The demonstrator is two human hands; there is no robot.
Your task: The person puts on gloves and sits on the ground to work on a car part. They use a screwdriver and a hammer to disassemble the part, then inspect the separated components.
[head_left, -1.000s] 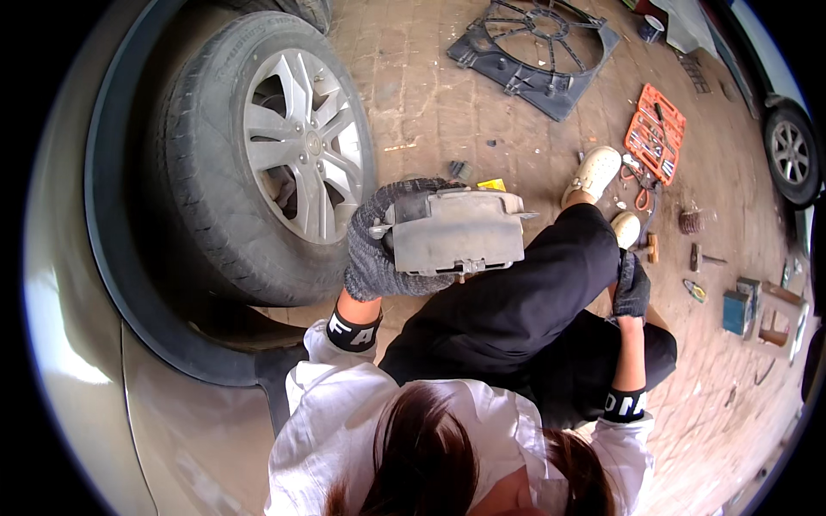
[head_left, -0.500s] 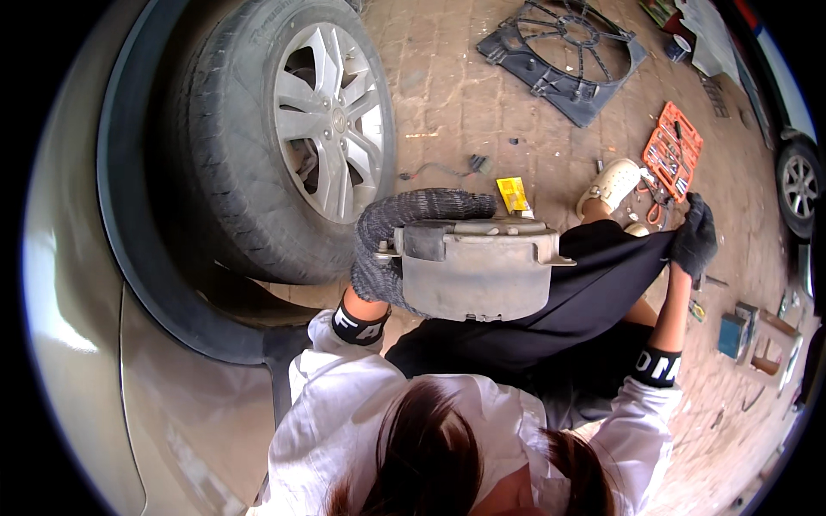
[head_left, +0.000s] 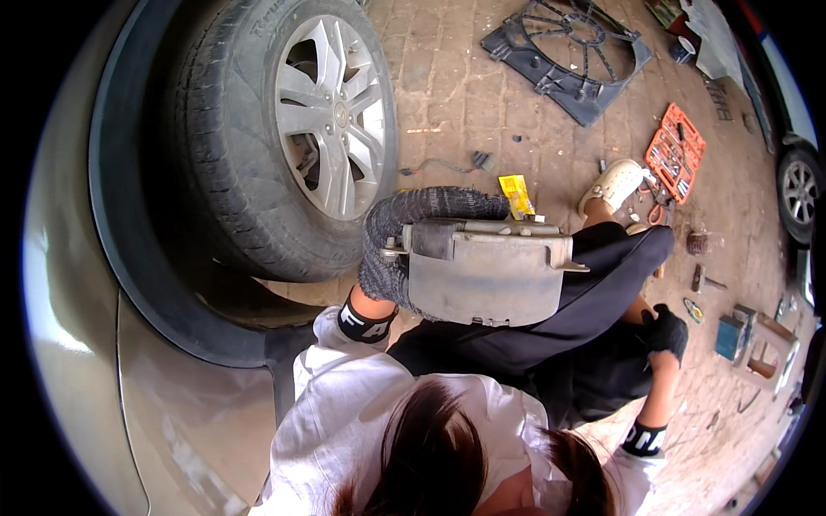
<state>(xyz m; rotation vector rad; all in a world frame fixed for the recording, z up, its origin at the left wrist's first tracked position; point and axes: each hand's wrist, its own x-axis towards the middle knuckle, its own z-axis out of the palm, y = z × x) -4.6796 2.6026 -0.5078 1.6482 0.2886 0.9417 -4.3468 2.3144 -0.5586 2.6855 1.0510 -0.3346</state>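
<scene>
My left hand (head_left: 387, 232), in a dark grey knit glove, is closed around the left end of a grey, curved housing (head_left: 486, 275) with metal mounting tabs. Its fingers reach along the far side, and the part is held above my lap. My right hand (head_left: 667, 334), in a dark glove, is beside my bent right leg, against the black trousers (head_left: 559, 301). Some of its fingers stand apart; others blend into the dark cloth. I see nothing held in it.
A car wheel (head_left: 335, 120) under a wheel arch stands at left. On the brick paving lie a black fan shroud (head_left: 572, 56), a yellow packet (head_left: 516, 196), an orange tool case (head_left: 675, 153), a hammer (head_left: 705, 279) and a stool-like frame (head_left: 764, 344). Another car's wheel (head_left: 798, 191) is far right.
My right hand has left the trouser cloth at the knee and come nearer to me, and the stretched cloth has dropped. The housing stays in my left hand, shifted slightly right.
</scene>
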